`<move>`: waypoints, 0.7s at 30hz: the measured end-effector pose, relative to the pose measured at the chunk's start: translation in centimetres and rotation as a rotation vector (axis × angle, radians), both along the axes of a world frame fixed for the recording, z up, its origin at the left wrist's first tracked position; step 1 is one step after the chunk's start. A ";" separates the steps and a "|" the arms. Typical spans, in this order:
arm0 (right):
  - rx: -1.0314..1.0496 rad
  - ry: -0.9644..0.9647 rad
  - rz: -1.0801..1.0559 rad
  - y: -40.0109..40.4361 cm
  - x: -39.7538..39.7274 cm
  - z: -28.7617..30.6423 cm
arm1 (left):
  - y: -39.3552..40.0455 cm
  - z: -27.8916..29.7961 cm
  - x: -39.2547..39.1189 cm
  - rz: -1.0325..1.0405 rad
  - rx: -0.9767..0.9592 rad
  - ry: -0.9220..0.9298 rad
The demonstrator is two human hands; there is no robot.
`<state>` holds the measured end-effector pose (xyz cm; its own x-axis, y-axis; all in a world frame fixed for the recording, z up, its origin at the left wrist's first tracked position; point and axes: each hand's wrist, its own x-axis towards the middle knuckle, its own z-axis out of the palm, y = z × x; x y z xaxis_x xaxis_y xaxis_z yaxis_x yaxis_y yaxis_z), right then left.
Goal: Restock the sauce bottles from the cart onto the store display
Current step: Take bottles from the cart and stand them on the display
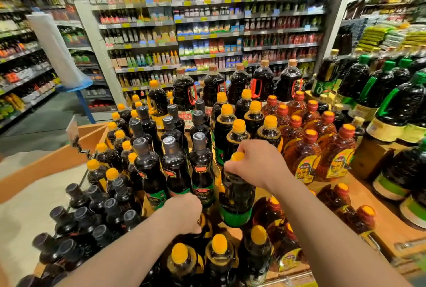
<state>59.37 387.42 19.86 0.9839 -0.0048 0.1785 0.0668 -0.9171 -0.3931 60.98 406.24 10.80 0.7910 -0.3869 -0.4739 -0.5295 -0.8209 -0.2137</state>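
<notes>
Yellow-capped bottles (219,261) crowd nearest you. Your right hand (258,164) grips the neck of a dark bottle (236,196) beside the grey-capped row (175,162); your left hand (184,214) clasps another below it. Likely heavy, slick: support the base.

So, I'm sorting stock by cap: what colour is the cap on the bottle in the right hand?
Yellow-orange, seen in the head view: the right hand grips the dark bottle by its neck.

Head view, close above display (380,224), facing forward-down.
</notes>
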 end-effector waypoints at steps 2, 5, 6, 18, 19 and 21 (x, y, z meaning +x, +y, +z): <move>0.005 -0.070 -0.078 0.2 -0.4 1.1 | -1.7 2.4 -2.0 0.050 -0.230 -0.140; 0.002 -0.120 -0.173 0.4 -0.5 3.0 | -4.0 5.1 -3.5 0.133 -0.746 -0.297; -0.002 -0.135 -0.187 0.4 -0.3 3.5 | -4.7 5.6 -3.7 0.163 -0.820 -0.316; -0.169 -0.075 0.148 -1.3 0.6 5.9 | -6.1 7.9 -1.5 0.231 -1.042 -0.266; -0.138 0.012 0.231 -2.0 0.5 6.5 | -5.8 8.2 -1.2 0.198 -1.066 -0.198; -0.096 0.158 0.332 -3.1 0.3 7.4 | -5.2 8.6 -0.7 0.143 -1.097 -0.018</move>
<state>59.65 384.31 27.22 0.9445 0.3285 0.0087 0.3122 -0.8887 -0.3358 60.30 401.04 19.41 0.8654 -0.4943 0.0824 -0.4185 -0.6226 0.6612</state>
